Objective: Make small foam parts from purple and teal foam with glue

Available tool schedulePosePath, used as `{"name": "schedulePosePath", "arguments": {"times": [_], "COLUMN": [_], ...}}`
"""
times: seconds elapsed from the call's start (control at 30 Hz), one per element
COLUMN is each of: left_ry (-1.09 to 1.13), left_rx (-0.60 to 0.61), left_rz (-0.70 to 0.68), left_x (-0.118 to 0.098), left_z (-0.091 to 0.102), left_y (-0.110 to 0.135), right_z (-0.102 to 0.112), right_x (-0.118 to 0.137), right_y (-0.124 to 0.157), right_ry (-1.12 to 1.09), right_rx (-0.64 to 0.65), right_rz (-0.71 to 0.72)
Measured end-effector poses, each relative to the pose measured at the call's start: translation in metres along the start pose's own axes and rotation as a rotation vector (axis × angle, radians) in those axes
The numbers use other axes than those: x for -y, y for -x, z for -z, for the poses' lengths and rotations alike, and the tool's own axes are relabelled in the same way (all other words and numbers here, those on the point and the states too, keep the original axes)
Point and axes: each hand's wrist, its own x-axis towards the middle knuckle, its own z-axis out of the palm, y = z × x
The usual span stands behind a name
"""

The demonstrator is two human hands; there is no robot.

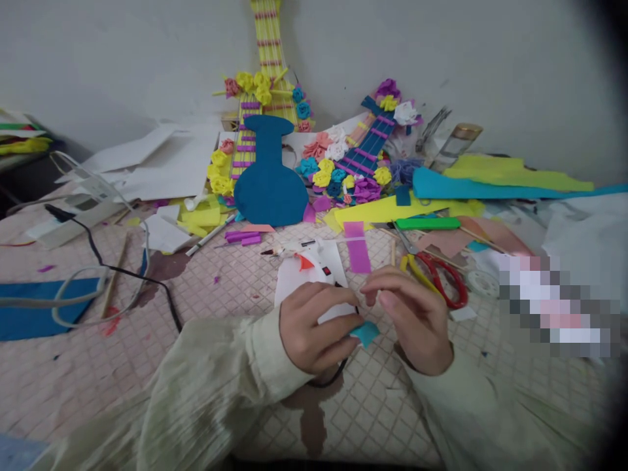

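My left hand [314,327] is curled closed over a white glue gun body, and its thumb presses a small teal foam piece [366,333]. My right hand [412,314] meets it from the right, fingers pinched together at the same small piece. Both hands hover low over the pink checked floor covering [235,288]. A white sheet of paper [294,271] with a red scrap lies just behind the hands. A black cord [338,373] loops out under the left hand.
A blue foam guitar shape [269,176] and flower-decorated craft guitars lean on the wall. Red and yellow scissors [436,271], a green cutter [426,223], a purple strip [358,252], foam sheets and cables lie around.
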Motion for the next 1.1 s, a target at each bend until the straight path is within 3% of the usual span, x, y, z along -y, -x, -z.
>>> {"name": "schedulePosePath", "arguments": {"times": [0.3,0.5,0.6,0.8,0.87,0.93,1.0,1.1], "left_ry": [-0.130,-0.140,-0.190,-0.126,-0.048,0.029,0.064,0.069], "left_rx": [0.045,0.038,0.079,0.106,0.129,0.173,0.222,0.264], "left_rz": [0.085,0.100,0.064,-0.010,-0.052,-0.081,-0.079,-0.076], "left_x": [-0.001,0.000,0.001,0.003,0.002,0.001,-0.001,-0.002], "left_z": [-0.009,-0.019,-0.018,-0.017,-0.017,-0.017,-0.018,-0.020], "left_y": [0.001,0.003,0.006,0.008,0.008,0.008,0.008,0.010], "right_z": [-0.003,-0.010,-0.007,0.008,0.013,0.015,0.013,0.001], "right_x": [0.002,0.001,0.001,-0.013,-0.018,-0.019,-0.015,-0.001], "right_y": [-0.003,-0.001,-0.002,-0.013,-0.017,-0.018,-0.016,-0.011], "right_ry": [0.095,0.171,0.155,0.018,-0.024,0.008,0.073,0.023], "right_rx": [0.239,0.197,0.102,-0.329,-0.377,-0.339,-0.207,0.199], "right_rz": [-0.079,-0.136,-0.186,-0.239,-0.224,-0.173,-0.063,0.065]}}
